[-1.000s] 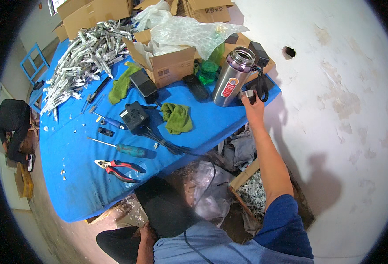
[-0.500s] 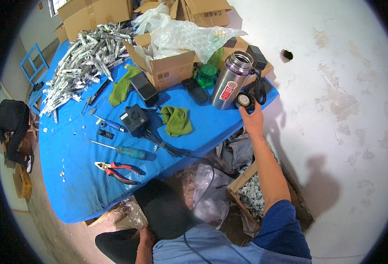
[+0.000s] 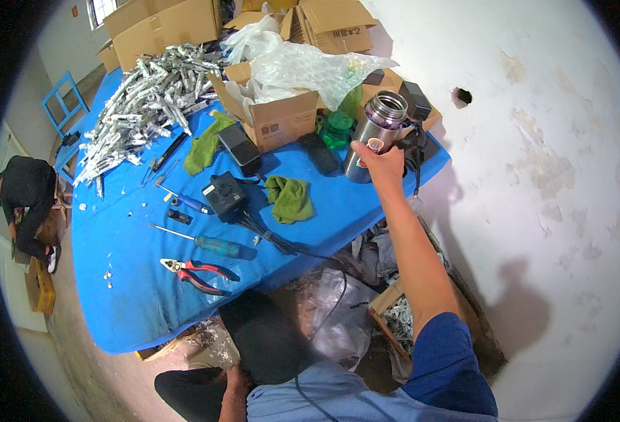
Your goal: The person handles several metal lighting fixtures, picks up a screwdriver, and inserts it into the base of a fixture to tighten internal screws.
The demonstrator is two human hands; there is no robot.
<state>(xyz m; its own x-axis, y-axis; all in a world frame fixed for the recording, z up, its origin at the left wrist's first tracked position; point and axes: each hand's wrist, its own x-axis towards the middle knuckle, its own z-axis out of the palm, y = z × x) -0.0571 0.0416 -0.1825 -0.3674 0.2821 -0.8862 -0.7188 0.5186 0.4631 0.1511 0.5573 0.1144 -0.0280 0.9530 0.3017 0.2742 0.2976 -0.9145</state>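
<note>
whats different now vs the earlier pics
The right hand moved from the round lid beside the steel bottle leftward onto the bottle itself and now appears to grip it; the lid is out of sight. The left hand stays near the lower edge, and the pliers and teal screwdriver lie as before.

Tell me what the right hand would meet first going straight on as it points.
The steel bottle: the right hand overlaps its lower part, thumb across the front, apparently touching. Its other fingers are hidden, so contact there is unclear.
</note>
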